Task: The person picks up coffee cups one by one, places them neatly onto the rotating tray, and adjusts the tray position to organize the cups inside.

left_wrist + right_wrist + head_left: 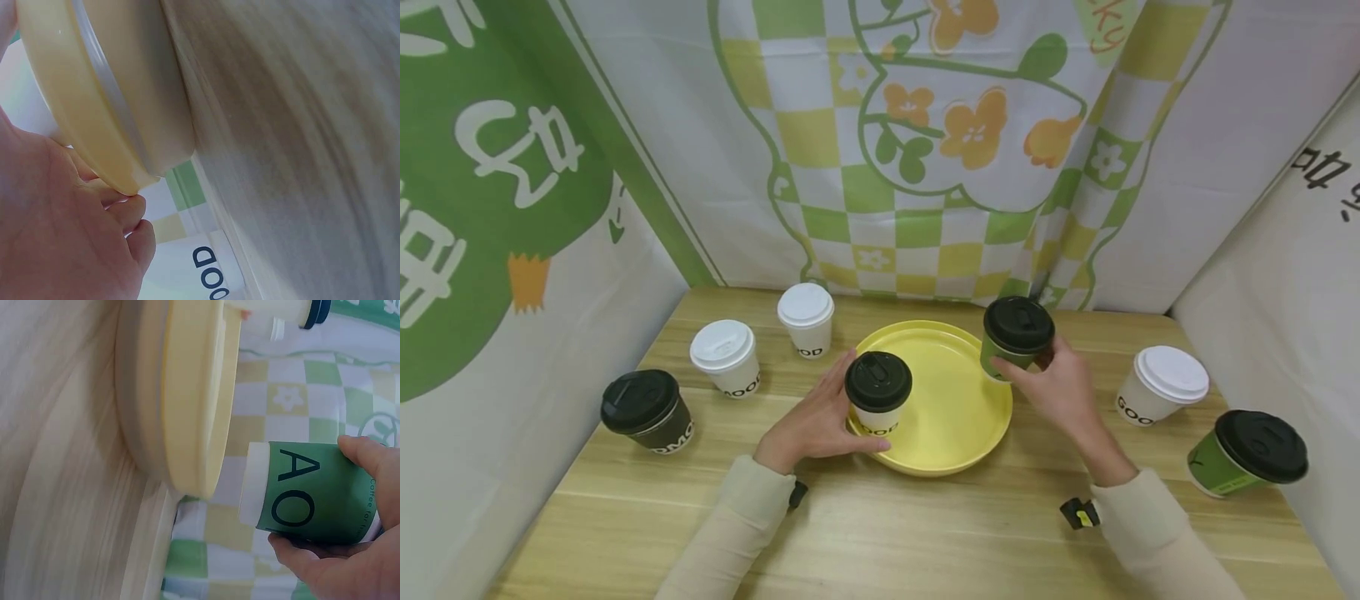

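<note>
A white paper coffee cup with a black lid [878, 392] is at the left side of the round yellow tray [951, 417]. My left hand [820, 421] is round this cup, thumb along its front and fingers behind; in the left wrist view the fingers [128, 215] are right at the tray's rim. My right hand [1060, 383] holds a green paper coffee cup with a black lid [1018, 329] near the tray's back right rim. In the right wrist view, thumb and fingers grip the green cup [312, 494], its base raised about level with the rim.
To the left on the wooden table [910, 533] stand a black cup [651, 412] and two white-lidded cups, one nearer [726, 358] and one farther [807, 321]. To the right are a white cup [1161, 385] and a green cup [1247, 454]. Printed curtains [925, 167] hang behind.
</note>
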`<state>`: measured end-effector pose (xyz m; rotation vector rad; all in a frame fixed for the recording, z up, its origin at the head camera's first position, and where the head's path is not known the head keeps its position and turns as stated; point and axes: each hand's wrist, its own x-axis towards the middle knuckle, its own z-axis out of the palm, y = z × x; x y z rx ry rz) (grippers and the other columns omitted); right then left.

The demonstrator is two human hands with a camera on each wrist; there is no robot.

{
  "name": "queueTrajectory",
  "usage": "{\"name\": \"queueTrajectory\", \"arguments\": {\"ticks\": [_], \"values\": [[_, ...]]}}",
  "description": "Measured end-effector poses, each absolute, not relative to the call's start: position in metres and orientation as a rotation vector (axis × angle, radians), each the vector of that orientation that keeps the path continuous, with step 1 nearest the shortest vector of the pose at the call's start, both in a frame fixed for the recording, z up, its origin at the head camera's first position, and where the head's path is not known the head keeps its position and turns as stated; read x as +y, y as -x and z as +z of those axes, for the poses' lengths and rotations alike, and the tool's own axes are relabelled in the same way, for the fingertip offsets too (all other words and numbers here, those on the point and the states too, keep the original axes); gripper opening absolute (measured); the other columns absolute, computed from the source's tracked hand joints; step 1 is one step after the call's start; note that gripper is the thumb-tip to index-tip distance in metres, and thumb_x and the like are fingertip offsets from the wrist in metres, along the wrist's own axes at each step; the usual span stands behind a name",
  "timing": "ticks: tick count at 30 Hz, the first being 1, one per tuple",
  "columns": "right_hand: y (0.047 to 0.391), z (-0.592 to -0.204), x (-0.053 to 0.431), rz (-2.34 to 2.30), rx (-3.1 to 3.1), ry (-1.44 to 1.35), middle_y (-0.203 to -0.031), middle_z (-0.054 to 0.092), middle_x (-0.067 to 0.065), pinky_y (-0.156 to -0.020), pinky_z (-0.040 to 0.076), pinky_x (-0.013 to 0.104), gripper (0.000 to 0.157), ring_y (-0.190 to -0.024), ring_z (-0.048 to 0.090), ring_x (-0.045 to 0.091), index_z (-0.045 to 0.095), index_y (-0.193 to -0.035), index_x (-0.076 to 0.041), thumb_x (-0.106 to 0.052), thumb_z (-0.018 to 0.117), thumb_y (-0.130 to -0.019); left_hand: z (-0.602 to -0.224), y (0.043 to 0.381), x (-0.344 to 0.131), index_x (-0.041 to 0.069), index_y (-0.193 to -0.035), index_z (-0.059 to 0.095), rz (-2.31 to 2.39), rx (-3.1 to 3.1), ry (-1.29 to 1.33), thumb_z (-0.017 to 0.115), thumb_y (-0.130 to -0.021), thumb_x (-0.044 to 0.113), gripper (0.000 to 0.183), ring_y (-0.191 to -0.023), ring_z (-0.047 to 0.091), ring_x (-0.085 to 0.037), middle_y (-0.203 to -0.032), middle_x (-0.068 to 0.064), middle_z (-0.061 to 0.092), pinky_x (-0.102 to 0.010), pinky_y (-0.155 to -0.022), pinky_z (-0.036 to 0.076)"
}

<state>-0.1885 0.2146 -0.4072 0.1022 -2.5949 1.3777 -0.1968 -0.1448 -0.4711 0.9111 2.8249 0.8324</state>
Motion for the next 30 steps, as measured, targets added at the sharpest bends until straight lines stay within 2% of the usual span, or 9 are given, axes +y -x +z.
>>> {"name": "queueTrajectory", "arguments": {"ticks": [9,18,25,30], "values": [[0.177,-0.409,0.193,1.461,-2.626,-0.221,-0.137,0.069,0.019,-0.113,0.053,0.051,0.069,-0.131,0.067,0.039,0.059,-0.143,-0.005,-0.029,0.091,-0.086,-0.471,0.196,-0.145,0.014,-0.172,0.006,0.838,2.822,-0.908,0.083,-0.081,0.063,0.129,-0.165,0.009,-0.042,-0.176,-0.027,0.007,-0.067,-0.131,0.022],[0.171,-0.417,0.179,1.492,-2.663,-0.35,-0.133,0.072,0.015,-0.113,0.054,0.047,0.072,-0.129,0.068,0.035,0.059,-0.143,-0.008,-0.023,0.094,-0.082,-0.473,0.197,-0.145,0.014,-0.171,0.007,0.846,2.834,-0.943,0.084,-0.08,0.063,0.129,-0.165,0.011,-0.045,-0.175,-0.029,0.009,-0.067,-0.13,0.023],[0.166,-0.429,0.175,1.59,-2.686,-0.544,-0.139,0.07,0.013,-0.111,0.055,0.048,0.07,-0.134,0.064,0.033,0.061,-0.142,-0.01,-0.024,0.094,-0.081,-0.472,0.197,-0.145,0.016,-0.172,0.008,0.843,2.838,-0.937,0.084,-0.079,0.064,0.129,-0.165,0.011,-0.045,-0.175,-0.028,0.01,-0.067,-0.13,0.024],[0.163,-0.435,0.174,1.603,-2.722,-0.623,-0.142,0.068,0.011,-0.112,0.053,0.051,0.074,-0.136,0.063,0.035,0.06,-0.144,-0.011,-0.028,0.094,-0.08,-0.471,0.197,-0.145,0.017,-0.172,0.007,0.848,2.83,-0.935,0.084,-0.08,0.064,0.129,-0.165,0.009,-0.044,-0.176,-0.027,0.009,-0.067,-0.13,0.023]]}}
